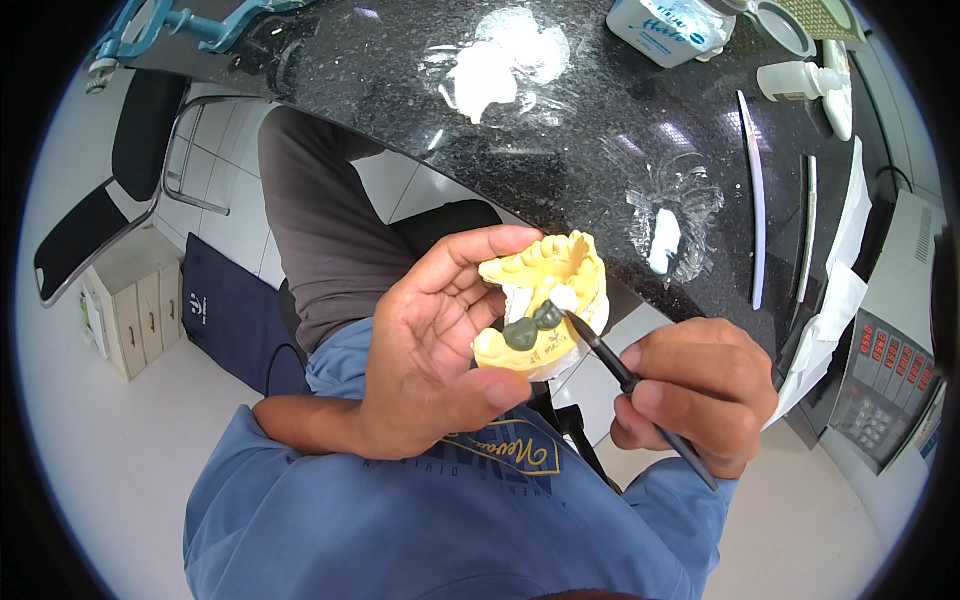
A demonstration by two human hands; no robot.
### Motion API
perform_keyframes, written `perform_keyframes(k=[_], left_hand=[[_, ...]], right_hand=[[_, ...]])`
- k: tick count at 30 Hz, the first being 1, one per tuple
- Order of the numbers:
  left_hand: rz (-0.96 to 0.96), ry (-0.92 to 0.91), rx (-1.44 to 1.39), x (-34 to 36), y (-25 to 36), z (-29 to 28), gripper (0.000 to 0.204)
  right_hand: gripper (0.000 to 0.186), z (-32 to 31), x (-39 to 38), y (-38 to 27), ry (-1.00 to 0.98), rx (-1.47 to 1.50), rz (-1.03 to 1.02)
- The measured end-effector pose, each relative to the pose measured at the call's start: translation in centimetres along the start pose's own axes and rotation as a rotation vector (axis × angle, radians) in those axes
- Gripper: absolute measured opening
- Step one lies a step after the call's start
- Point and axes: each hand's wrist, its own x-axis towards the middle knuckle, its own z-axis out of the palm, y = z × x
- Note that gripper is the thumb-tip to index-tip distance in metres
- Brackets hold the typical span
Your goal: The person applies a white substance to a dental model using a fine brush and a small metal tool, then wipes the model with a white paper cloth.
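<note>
My left hand (425, 340) grips a yellow plaster dental model (575, 262) between thumb and fingers, above my lap near the counter's edge. On the model sit two dark grey-green tooth crowns (521, 334), and beside them is a white tooth shape (563, 298). A slim black brush (625, 375) is pinched in my right hand (700, 390). Its pointed tip lies at the white tooth and the neighbouring dark crown; whether it touches them I cannot tell.
White powder patches (485, 85) and a smaller white smear (664, 240) lie on the black speckled counter (390, 60). Farther right are a lavender strip (754, 205), a white tub (668, 30), a small bottle (788, 82) and a control panel (890, 370). A blue articulator (205, 25) stands far left.
</note>
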Motion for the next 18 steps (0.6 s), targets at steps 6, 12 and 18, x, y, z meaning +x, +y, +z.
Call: perform_keyframes(k=[6,12,18], left_hand=[[0.003,-0.002,-0.005,-0.1,-0.1,0.0,0.083],[0.014,-0.021,0.01,0.0,-0.1,-0.2,0.083],[-0.011,0.116,0.155,0.1,0.0,0.6,0.109]], right_hand=[[0.02,0.1,-0.1,0.0,0.0,0.002,0.002],[0.019,-0.1,0.0,-0.3,-0.011,0.006,0.016],[0.02,-2.4,-0.6,-1.1,0.116,-0.003,0.284]])
